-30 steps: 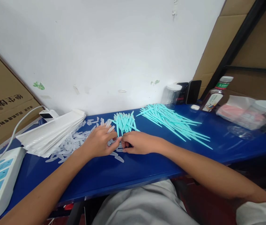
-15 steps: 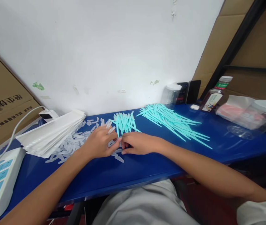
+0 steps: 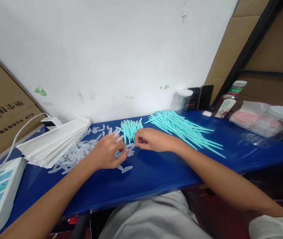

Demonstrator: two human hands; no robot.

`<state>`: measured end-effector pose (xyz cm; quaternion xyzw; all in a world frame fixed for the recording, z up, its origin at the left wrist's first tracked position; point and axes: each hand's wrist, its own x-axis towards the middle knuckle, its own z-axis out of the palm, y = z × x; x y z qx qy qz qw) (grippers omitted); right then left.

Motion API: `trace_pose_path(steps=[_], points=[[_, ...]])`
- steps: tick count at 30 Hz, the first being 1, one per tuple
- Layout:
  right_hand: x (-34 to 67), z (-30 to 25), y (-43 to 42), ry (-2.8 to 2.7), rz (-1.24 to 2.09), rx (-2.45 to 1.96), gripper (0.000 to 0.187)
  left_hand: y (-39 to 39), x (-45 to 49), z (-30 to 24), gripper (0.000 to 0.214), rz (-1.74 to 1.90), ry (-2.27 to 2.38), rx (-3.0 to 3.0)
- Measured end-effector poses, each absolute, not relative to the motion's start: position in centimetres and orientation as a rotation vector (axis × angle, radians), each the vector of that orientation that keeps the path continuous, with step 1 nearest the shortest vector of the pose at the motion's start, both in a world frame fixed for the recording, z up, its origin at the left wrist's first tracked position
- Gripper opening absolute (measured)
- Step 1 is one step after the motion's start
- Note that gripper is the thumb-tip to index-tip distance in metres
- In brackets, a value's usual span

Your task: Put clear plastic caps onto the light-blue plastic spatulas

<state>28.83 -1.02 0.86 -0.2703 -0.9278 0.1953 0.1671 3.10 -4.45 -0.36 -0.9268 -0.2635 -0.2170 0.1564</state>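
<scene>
My left hand is curled above a scatter of small translucent plastic caps. A few caps poke out between its bent fingers, and its thumb stands a little apart. My right hand is pinched at the near right edge of a small pile of teal pointed sticks, several of which seem to have translucent tips. What its fingertips hold, if anything, is hidden. Loose caps lie on the blue table below the left thumb. A larger pile of long teal sticks spreads behind the right hand.
White plastic bags are stacked at left, near a power strip and a white device with a cable. Along the right stand a clear jar, phones, a bottle and a pink-filled package. A wall closes the back.
My right hand has moved away from the left thumb, up and to the right, to the small pile of teal sticks. My left hand has barely moved.
</scene>
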Motion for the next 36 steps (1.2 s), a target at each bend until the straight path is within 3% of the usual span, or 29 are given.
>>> trace_pose_path(steps=[13,28,33,36], points=[[29.0,1.7,-1.3,-2.508,0.515,-0.561,0.006,-5.7,4.5,-0.9,0.024,-0.642,-0.668,-2.823],[28.3,1.3,-1.6,-2.323,0.506,-0.712,0.014,-4.7,3.5,-0.5,0.026,-0.700,-0.709,-2.691],[27.1,0.2,-2.7,-2.544,0.724,-0.590,0.014,-3.6,2.2,0.0,0.031,-0.683,-0.816,-2.590],[26.0,-1.0,-3.5,-2.679,0.814,-0.456,0.025,-3.6,2.3,-0.2,0.030,-0.666,-0.810,-2.604]])
